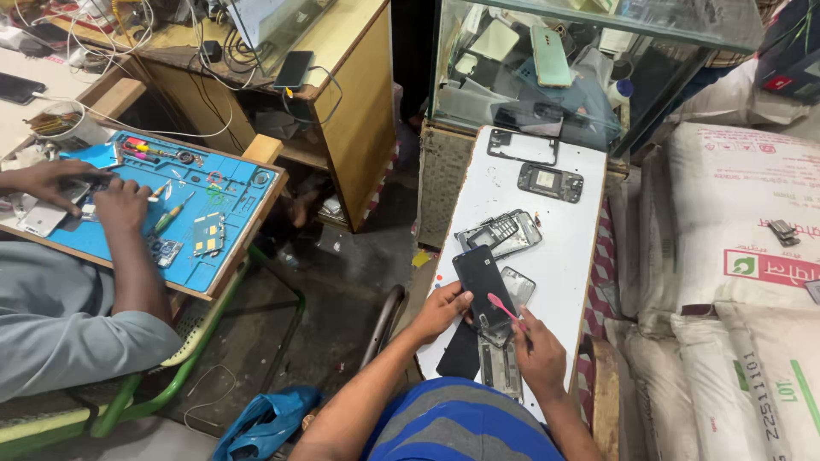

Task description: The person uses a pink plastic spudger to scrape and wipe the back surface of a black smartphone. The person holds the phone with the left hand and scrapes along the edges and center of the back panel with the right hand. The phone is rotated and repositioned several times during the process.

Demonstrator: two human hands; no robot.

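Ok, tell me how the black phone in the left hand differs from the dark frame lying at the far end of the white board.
The black phone is lifted and tilted in the left hand; the dark frame lies flat, untouched. The phone shows a plain closed face; the frame is open, with inner parts showing. The phone looks longer. Both are dark and rectangular.

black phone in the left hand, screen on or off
Off: the black phone, gripped by the left hand, shows a plain dark face, nothing lit.
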